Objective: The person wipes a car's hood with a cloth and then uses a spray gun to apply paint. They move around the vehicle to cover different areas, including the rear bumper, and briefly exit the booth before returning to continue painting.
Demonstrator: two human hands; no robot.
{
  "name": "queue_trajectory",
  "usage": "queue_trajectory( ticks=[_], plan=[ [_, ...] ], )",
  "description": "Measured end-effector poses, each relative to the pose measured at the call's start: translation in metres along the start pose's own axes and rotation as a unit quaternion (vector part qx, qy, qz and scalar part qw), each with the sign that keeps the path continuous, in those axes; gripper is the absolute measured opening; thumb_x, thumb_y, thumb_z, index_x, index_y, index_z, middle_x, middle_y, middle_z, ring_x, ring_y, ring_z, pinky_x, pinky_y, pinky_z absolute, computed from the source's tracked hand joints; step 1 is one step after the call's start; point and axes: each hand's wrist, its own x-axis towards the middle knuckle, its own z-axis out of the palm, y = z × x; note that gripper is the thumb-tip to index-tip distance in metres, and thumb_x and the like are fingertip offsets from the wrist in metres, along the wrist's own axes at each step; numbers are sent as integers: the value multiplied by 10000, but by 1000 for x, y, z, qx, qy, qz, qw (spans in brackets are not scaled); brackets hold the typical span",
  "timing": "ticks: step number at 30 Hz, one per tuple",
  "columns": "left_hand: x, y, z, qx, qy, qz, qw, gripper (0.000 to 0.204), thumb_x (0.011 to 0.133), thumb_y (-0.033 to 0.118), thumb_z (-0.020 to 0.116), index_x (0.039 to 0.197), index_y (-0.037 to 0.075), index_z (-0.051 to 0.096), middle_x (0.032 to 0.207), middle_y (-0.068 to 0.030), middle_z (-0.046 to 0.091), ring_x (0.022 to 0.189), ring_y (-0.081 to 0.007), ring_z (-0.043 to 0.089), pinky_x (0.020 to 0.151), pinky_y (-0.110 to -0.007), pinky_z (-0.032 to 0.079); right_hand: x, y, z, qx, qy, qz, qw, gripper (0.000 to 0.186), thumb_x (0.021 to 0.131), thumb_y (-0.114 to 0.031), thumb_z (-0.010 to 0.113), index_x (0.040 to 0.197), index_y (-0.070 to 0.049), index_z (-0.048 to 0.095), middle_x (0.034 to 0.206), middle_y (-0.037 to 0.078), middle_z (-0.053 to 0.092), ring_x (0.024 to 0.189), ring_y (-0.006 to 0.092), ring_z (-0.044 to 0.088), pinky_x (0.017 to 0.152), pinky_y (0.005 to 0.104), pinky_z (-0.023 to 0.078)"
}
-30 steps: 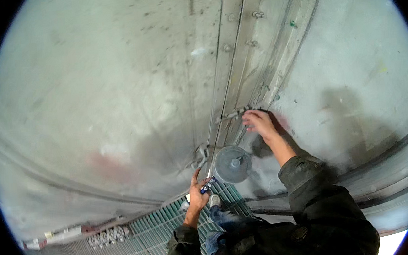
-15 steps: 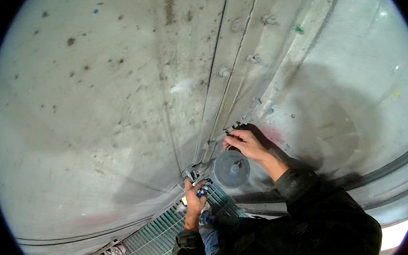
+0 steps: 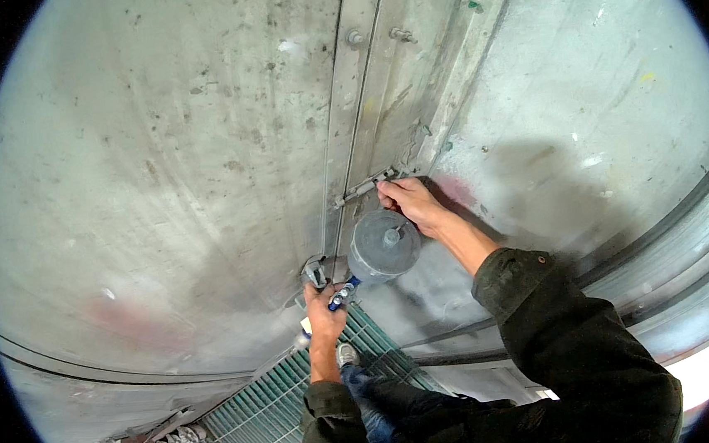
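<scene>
- Two bare hands work close to the metal wall (image 3: 202,192). The grip of the left hand (image 3: 322,314) looks closed around a blue-and-silver item (image 3: 343,295), just below a grey metal fitting (image 3: 314,271).
- On the right hand (image 3: 410,202), thumb and forefinger are drawn together at the near end of a short metal bar (image 3: 359,190), which lies across the seam (image 3: 350,109). I cannot tell whether that grip pinches the bar, a small part on it, or only rests there.
- Dropping something small looks like the main risk: if the right fingertips lost a loose part, it could strike the round grey tub (image 3: 384,248) just below them or go down through the slots of the green grating (image 3: 258,425).
- The blue-and-silver item sits above the grating too. Should the left fingers loosen while attention is on the bar, it could slip and land near the shoe (image 3: 347,354).
- The tub lies close under the right wrist; what holds it up is not clear. A dip of the forearm might knock it.
- Bolts (image 3: 402,35) stand out from the wall higher up, so a reach upward could scrape knuckles or snag the loose dark sleeve (image 3: 535,299).
- Shadow falls beside the right hand; poor light there might lead to a part being seated crooked.
</scene>
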Motion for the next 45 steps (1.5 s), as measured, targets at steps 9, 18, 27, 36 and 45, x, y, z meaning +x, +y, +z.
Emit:
queue_trajectory(
  ticks=[9,18,27,36,45],
  plan=[
    [3,13,-14,84,-42,49,994,346,634,-19,677,969,53,721,1080,-167,527,1040,-375,513,924,-403,420,6,9,-10,0,-12,10,1000,346,977,-302,549,832,-3,646,719,-1,578,664,85,512,596,255,418],
    [8,17,-14,53,-95,38,993,417,620,-15,648,1017,91,720,1029,-179,485,1040,-397,484,933,-426,412,0,6,-18,-36,4,18,999,337,975,-313,560,809,-29,633,696,-25,544,635,74,481,563,243,393],
    [8,20,-27,77,-107,23,991,391,598,-45,655,969,57,723,1091,-147,521,1067,-365,519,950,-383,419,1,-6,-10,-36,-19,20,999,317,982,-286,553,799,-33,611,702,-8,541,641,90,487,586,255,408],
    [8,8,-35,81,-109,60,989,385,595,-42,696,972,38,716,1082,-147,526,1039,-349,532,937,-384,427,0,-28,0,-13,-12,117,993,326,994,-282,530,775,-46,580,695,-4,534,610,81,483,522,232,377],
    [14,13,-36,95,-114,72,986,462,604,-38,625,1037,92,719,1045,-186,488,1045,-397,491,914,-420,427,7,-11,-4,19,-17,56,998,347,994,-283,512,755,-40,579,673,10,552,586,95,509,490,252,385]
  ],
)
